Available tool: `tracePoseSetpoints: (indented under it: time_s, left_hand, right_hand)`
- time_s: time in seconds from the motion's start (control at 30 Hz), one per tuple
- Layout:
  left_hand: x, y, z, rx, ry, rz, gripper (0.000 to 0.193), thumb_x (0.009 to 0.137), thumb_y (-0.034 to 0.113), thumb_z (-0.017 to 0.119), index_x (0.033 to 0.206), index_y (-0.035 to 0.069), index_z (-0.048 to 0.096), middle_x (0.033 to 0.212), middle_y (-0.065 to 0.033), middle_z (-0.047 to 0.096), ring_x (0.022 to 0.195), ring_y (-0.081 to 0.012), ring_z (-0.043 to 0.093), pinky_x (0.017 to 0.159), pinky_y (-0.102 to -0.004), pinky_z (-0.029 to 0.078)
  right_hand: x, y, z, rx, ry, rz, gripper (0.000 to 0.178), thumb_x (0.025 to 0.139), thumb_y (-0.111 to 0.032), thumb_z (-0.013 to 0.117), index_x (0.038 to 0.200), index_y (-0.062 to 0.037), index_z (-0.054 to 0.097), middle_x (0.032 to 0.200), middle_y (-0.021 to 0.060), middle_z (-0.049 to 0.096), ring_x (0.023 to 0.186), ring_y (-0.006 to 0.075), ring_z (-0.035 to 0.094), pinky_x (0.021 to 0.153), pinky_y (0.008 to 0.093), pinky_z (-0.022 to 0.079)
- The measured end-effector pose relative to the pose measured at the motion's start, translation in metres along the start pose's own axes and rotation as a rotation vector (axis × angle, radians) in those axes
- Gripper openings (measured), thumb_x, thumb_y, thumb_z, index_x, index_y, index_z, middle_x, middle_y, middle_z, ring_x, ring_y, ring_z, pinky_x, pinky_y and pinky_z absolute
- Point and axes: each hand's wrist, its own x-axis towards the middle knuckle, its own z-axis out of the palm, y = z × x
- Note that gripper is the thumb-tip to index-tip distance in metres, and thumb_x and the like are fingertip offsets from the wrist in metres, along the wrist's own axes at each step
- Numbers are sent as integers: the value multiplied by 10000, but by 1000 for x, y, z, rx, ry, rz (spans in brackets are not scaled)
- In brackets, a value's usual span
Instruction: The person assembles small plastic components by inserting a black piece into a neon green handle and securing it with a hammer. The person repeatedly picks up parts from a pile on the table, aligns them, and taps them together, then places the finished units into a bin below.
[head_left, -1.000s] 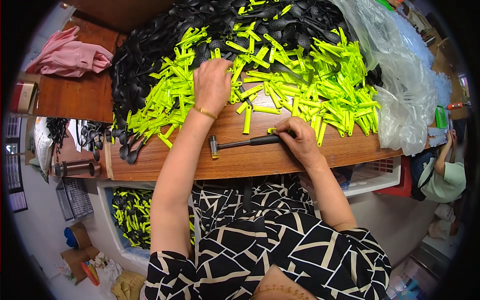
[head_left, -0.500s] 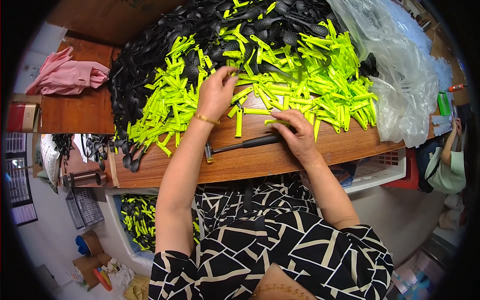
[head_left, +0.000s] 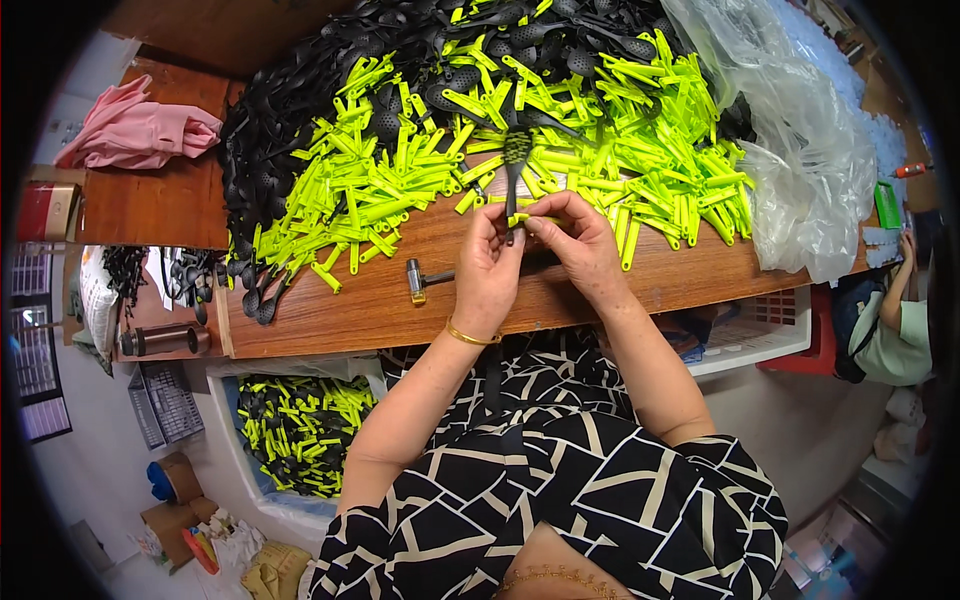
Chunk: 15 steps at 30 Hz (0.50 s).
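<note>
Between both hands a black perforated spoon [head_left: 514, 182] stands with its holed bowl pointing away from me. My left hand [head_left: 488, 265] is closed around the end of its handle. My right hand [head_left: 580, 245] pinches a lime-green handle sleeve [head_left: 521, 219] against that same handle end; the fingers partly cover where the two meet. Just left of my left hand, a small hammer [head_left: 415, 281] lies on the wooden table [head_left: 350, 315], its shaft partly hidden behind the hands. Loose lime-green handle sleeves [head_left: 380, 195] are heaped beyond my hands.
A big heap of black perforated spoons [head_left: 262, 160] lies behind the green pieces. Crumpled clear plastic [head_left: 810, 170] is at the right, a pink cloth [head_left: 140, 130] at the left. Below the table edge, a lined bin [head_left: 305, 430] holds black-and-green pieces. A co-worker's sleeve [head_left: 893, 340] shows far right.
My left hand has come back from the heap toward me with a black perforated spoon. My right hand has brought its lime-green sleeve up to the spoon's handle end.
</note>
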Motion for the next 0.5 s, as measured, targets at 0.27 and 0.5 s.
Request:
tracePoseSetpoints:
  time_s: [0.27,0.5]
  left_hand:
    - [-1,44,-37,808,-413,-80,612,1054,70,573,1624,19,356,1139,-199,715,1003,-280,731,884,-365,563]
    - [-14,70,-42,792,-417,85,604,1029,136,560,1593,8,386,1012,-254,714,903,-461,691,799,-542,530]
  right_hand:
    - [-6,-7,-16,-458,-195,40,150,1028,-99,710,1149,-11,692,1066,20,723,978,96,680,873,266,561]
    - [-4,-28,-18,-77,-345,222,170,1012,-78,717,1164,-3,721,1069,11,730,1019,96,671,938,263,539]
